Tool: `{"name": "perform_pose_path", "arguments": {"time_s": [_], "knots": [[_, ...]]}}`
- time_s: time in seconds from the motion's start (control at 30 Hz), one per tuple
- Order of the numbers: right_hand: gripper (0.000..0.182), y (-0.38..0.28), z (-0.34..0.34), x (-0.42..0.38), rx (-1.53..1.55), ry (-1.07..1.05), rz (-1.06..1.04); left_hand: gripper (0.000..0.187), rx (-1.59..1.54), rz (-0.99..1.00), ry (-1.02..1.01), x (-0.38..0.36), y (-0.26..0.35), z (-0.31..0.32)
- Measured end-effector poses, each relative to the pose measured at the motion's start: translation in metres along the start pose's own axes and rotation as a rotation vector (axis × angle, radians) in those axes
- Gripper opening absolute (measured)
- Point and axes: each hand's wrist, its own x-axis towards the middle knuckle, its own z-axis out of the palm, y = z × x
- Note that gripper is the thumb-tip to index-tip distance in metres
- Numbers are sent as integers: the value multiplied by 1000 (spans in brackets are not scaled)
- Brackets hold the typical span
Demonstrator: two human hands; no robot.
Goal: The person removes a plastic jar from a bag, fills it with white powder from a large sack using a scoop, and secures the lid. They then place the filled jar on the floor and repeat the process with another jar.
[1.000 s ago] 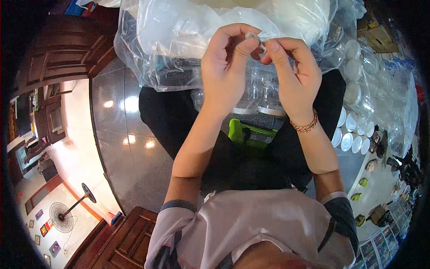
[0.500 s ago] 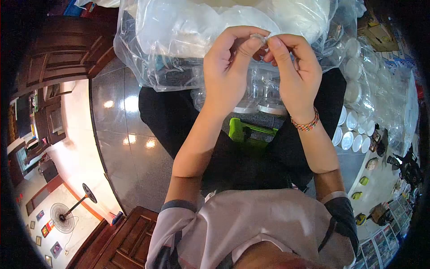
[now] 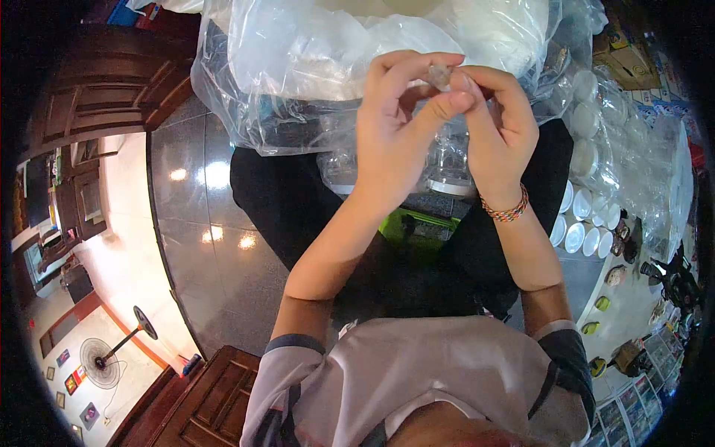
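Left hand [image 3: 391, 138] and right hand [image 3: 503, 127] pinch a small translucent piece [image 3: 439, 76]. Fingertip work seems underway; the next move likely needs steadiness.

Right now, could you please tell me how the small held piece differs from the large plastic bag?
Size: the small piece is tiny; the plastic bag spreads wider than both hands together. State: the small piece is held up where the left hand and right hand meet, while the plastic bag lies beyond them. Both look pale.
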Motion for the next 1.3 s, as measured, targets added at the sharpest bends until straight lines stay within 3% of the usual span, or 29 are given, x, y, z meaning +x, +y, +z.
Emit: {"name": "perform_pose_path", "arguments": {"time_s": [0.17, 0.27, 0.57, 0.83, 0.97, 1.17, 1.3], "knots": [[11, 0, -4, 2, 97, -101, -48, 36, -151, -178, -24, 3, 5, -12], [13, -8, 2, -1, 354, -84, 171, 32, -274, -209, 12, 6, 12, -15], [15, -12, -1, 0, 224, -129, 208, 22, -201, -155, 16, 6, 5, -19], [14, -10, -1, 0, 346, -119, 250, 17, -112, -114, -44, 3, 9, -15], [14, -9, -2, 2, 444, -111, 300, 19, -147, -106, -105, 4, 9, -16], [28, -4, -5, 3, 390, -144, 312, 30, 59, -155, -280, 6, 6, -23], [34, -8, -4, 5, 370, -131, 303, 33, -191, -188, -317, 4, 3, -22]]}}
